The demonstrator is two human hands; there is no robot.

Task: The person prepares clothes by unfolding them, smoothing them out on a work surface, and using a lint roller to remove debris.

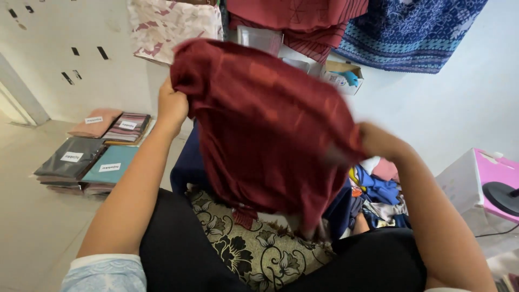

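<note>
A dark red cloth (265, 124) hangs spread between both my hands, above my lap. My left hand (172, 105) grips its upper left corner. My right hand (378, 141) holds its right edge, blurred by motion. The cloth's lower end drapes down onto a beige cushion with black flowers (254, 254) that lies between my black-clad legs. Behind the cloth a dark blue fabric (186, 165) shows at its left side.
Stacks of folded, wrapped fabrics with white labels (92, 157) lie on the floor at left. A heap of mixed cloths (381, 189) sits at right, by a pink and white box (481, 178). Patterned fabrics (405, 32) hang on the wall; a small open carton (343, 75) stands below.
</note>
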